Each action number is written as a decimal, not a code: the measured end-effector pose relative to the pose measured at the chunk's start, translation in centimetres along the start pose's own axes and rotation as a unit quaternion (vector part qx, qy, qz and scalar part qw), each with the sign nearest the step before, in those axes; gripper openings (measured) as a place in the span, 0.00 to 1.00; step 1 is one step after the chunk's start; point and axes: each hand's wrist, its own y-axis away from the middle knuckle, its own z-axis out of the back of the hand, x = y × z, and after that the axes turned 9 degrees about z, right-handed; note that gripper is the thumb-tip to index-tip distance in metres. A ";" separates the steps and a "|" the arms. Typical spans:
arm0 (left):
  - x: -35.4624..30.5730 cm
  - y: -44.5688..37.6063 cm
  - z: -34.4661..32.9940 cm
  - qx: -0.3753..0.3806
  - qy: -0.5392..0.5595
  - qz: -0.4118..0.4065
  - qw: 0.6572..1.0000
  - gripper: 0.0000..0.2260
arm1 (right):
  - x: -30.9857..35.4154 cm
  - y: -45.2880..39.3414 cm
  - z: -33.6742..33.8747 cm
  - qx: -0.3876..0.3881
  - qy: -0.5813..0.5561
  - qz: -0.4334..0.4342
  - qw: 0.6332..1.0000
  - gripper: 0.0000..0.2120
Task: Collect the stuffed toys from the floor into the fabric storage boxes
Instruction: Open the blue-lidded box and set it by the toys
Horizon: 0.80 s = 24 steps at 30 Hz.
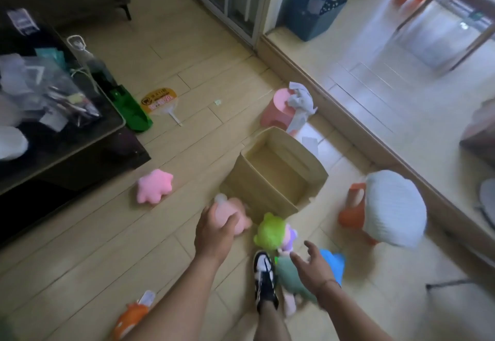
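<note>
While the beige fabric box (276,171) stands open-topped and square on the pale plank floor (80,247), soft plush shapes lie round it. A fuzzy pink star (154,185) sits to its left, well apart. The left hand (214,230) curls round a pale pink toy (235,214) just beside the box's near corner. The right hand (313,268), fingers spread and relaxed, hovers over a green doll (292,276) and a blue toy (333,260); a lime-haired doll (270,230) lies between the hands.
</note>
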 end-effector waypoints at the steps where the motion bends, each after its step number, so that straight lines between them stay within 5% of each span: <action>1: -0.6 -1.5 -1.0 -0.009 0.005 0.001 1.000 0.45 | -0.9 -2.6 0.8 0.009 0.011 -0.005 1.000 0.28; 6: -0.7 -13.7 -3.8 -0.134 0.050 0.086 0.986 0.43 | -5.1 -17.7 3.4 0.048 0.064 -0.033 0.996 0.40; 11: 4.1 -24.6 -3.8 -0.227 -0.086 0.094 0.966 0.31 | -9.8 -33.8 -0.1 0.091 0.129 -0.006 0.987 0.48; 15: 9.7 -29.6 -5.7 -0.264 -0.164 0.124 0.942 0.27 | -13.4 -42.0 -6.2 0.137 0.106 -0.018 0.985 0.35; 19: 12.9 -32.0 -9.4 -0.219 -0.180 0.154 0.946 0.31 | -13.8 -43.9 -7.8 0.031 0.171 0.017 0.985 0.12; 24: 11.8 -32.0 -13.3 -0.120 -0.001 0.207 0.971 0.43 | -12.4 -38.4 -5.7 -0.137 0.165 0.184 0.959 0.23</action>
